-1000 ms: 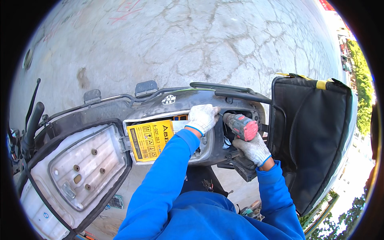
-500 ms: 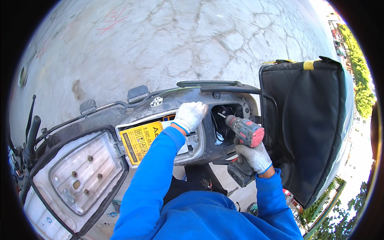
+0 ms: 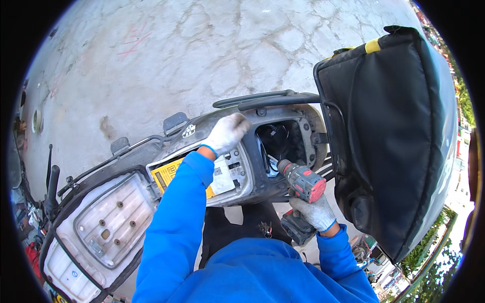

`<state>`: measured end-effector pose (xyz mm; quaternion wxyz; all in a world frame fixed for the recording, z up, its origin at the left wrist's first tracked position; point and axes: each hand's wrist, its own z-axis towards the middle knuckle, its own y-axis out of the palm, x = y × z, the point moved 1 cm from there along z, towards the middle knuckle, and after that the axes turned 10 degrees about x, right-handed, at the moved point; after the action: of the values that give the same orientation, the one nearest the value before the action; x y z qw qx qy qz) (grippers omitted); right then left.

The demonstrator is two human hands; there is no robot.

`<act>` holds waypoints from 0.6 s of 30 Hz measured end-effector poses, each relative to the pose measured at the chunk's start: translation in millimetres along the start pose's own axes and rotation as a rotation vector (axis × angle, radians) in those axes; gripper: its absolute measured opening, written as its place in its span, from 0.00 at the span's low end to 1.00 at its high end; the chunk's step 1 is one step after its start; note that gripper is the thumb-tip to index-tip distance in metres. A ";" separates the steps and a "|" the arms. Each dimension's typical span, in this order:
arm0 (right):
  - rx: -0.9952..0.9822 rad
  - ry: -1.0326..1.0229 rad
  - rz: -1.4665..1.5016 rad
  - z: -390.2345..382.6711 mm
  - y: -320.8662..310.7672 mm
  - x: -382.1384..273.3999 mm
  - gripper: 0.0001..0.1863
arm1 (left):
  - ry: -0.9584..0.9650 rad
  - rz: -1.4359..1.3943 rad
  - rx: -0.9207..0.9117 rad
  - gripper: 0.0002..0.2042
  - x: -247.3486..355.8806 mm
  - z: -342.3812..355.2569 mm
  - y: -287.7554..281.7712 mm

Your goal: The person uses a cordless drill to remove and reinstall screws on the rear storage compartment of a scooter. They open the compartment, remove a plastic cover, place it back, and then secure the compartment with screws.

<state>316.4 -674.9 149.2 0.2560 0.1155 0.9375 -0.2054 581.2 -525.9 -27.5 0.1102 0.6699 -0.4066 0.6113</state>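
Observation:
My right hand (image 3: 314, 212), in a white knit glove, is wrapped round the handle of a red and grey cordless drill (image 3: 304, 183). The drill's front end lies at the near edge of the scooter's open rear cavity (image 3: 279, 146), where dark parts show inside. My left hand (image 3: 227, 133), gloved too, is above the framed compartment (image 3: 246, 174), close to its far rim. Its fingers are curled together; whatever they may hold is hidden. Below that wrist, a yellow printed box (image 3: 162, 177) sits in the compartment, partly covered by my left sleeve, beside a white label sheet (image 3: 222, 175).
The scooter seat (image 3: 113, 222) is flipped open to the left, underside up. A large black delivery bag (image 3: 389, 136) stands on the right behind the cavity. Tubular rails (image 3: 268, 99) run along the far side, with cracked concrete (image 3: 202, 50) beyond.
The drill and my right hand have drawn back slightly toward me, away from the rear cavity. My left hand has shifted a little left and up. The view has tilted.

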 end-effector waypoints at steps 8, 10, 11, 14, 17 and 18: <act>-0.144 -0.376 -0.407 1.0 38.2 21.9 0.22 | -0.326 -1.205 0.275 0.16 35.1 -131.7 -124.5; -0.176 -0.431 -0.411 -5.1 68.4 7.5 0.28 | -0.276 -1.315 0.381 0.11 31.1 -172.6 -149.6; -0.174 -0.432 -0.429 -11.7 86.3 -0.9 0.29 | -0.229 -1.327 0.399 0.11 29.8 -190.8 -161.4; -0.299 -0.525 -0.667 -29.8 135.7 -42.2 0.32 | -0.140 -1.299 0.445 0.10 24.0 -243.4 -186.9; -0.272 -0.779 -0.905 -28.4 203.0 -33.0 0.30 | -0.200 -1.233 0.494 0.16 16.4 -281.1 -200.5; -0.209 -0.890 -0.979 -27.8 224.6 -29.8 0.33 | -0.207 -1.226 0.490 0.17 17.9 -289.8 -201.0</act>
<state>401.7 -466.2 113.5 0.5053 -0.4444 0.7017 -0.2341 505.1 -216.7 125.2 0.2429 0.8407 0.1900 0.4450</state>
